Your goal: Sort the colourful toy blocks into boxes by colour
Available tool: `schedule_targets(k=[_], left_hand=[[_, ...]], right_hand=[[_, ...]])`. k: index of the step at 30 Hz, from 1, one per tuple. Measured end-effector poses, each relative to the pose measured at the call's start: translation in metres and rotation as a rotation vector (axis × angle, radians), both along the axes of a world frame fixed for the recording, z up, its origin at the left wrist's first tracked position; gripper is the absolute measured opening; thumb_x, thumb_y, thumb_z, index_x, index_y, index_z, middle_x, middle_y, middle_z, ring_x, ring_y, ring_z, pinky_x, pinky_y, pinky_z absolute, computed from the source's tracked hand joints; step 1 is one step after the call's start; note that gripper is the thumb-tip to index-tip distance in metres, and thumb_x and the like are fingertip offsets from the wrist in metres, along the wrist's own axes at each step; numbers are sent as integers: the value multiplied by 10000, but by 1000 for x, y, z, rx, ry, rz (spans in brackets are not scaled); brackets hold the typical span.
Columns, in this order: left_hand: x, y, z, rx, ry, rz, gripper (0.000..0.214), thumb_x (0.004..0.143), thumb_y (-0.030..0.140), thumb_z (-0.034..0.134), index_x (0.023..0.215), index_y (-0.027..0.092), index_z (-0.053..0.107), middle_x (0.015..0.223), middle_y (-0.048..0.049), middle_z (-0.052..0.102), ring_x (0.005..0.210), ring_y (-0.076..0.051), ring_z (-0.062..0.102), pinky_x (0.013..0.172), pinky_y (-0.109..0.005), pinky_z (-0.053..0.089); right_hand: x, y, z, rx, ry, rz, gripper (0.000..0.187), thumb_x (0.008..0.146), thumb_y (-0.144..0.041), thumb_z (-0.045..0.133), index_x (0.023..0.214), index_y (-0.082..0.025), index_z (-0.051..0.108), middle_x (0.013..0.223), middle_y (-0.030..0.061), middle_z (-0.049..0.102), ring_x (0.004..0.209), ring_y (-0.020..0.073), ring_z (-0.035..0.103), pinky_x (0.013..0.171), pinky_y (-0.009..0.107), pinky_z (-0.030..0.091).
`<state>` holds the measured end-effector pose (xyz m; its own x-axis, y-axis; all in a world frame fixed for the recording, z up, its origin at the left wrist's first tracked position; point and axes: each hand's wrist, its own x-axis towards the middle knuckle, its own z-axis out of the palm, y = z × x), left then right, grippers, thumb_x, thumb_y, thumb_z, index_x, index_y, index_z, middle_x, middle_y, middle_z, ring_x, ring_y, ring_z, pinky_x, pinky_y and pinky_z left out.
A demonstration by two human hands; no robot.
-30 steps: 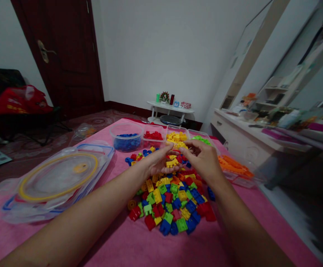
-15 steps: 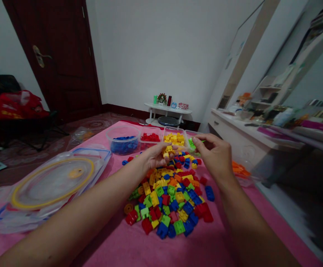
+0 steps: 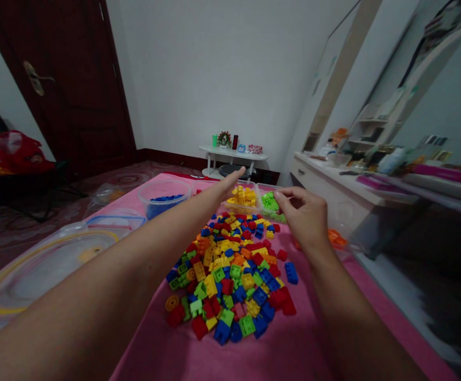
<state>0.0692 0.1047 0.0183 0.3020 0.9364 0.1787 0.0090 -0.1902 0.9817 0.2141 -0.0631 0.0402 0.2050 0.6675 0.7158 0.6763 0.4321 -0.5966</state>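
Observation:
A heap of red, yellow, green and blue toy bricks (image 3: pixel 230 275) lies on a pink cloth (image 3: pixel 278 354). Behind it stand clear tubs: one with blue bricks (image 3: pixel 163 199), one with yellow bricks (image 3: pixel 243 197), one with green bricks (image 3: pixel 270 202). My left hand (image 3: pixel 229 182) reaches far forward over the yellow tub, fingers stretched out flat and holding nothing I can see. My right hand (image 3: pixel 304 214) hovers beside the green tub with its fingertips pinched together; what they hold, if anything, is too small to make out.
Clear tub lids (image 3: pixel 44 259) with yellow and blue rims lie on the left of the cloth. An orange-brick tub (image 3: pixel 338 239) sits behind my right hand. A small white table (image 3: pixel 234 156), a dark door (image 3: pixel 64 84) and a white dresser (image 3: pixel 345 190) stand beyond.
My left hand, which was cupped with yellow bricks in it, has stretched forward over the yellow tub and now lies flat. My right hand drifted right toward the green tub. The view shifted right.

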Motion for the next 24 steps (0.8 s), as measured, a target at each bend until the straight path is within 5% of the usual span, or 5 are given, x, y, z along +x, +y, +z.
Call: schedule_targets(k=[3,6,10,13,24], left_hand=[[-1,-14,-12,112,102,27,469,753,482,586,1095,163,617,1231,-141,578,1148,-280,511,930,-368,395],[-5,-33,-27,244,257,-32,303,728,307,619,957,120,685,1024,-120,680,955,-227,609,865,-305,436],[-16,-66,-48,320,430,-131,212,668,233,649,857,164,717,802,-38,714,778,-185,625,749,-252,474],[-21,-87,-58,428,489,-178,267,626,180,666,886,208,721,839,-14,721,808,-185,627,773,-242,471],[-13,-101,-72,528,553,-76,253,655,124,608,856,212,734,780,-35,702,746,-178,620,724,-246,455]], right_hand=[[4,10,-11,-51,-42,-11,214,768,-299,559,805,-143,700,752,58,691,566,140,587,553,248,454],[5,23,-35,-175,-179,20,203,755,-237,551,874,-159,695,865,59,696,705,164,620,676,282,484],[3,39,-77,-368,-443,155,467,713,-55,487,1145,-179,610,1205,73,608,1099,191,539,958,329,394],[5,45,-97,-451,-582,191,546,701,-12,464,1215,-169,559,1262,85,567,1170,197,473,995,328,342],[6,36,-90,-450,-697,-6,144,761,-195,564,877,-181,648,928,57,639,894,183,553,756,265,381]])
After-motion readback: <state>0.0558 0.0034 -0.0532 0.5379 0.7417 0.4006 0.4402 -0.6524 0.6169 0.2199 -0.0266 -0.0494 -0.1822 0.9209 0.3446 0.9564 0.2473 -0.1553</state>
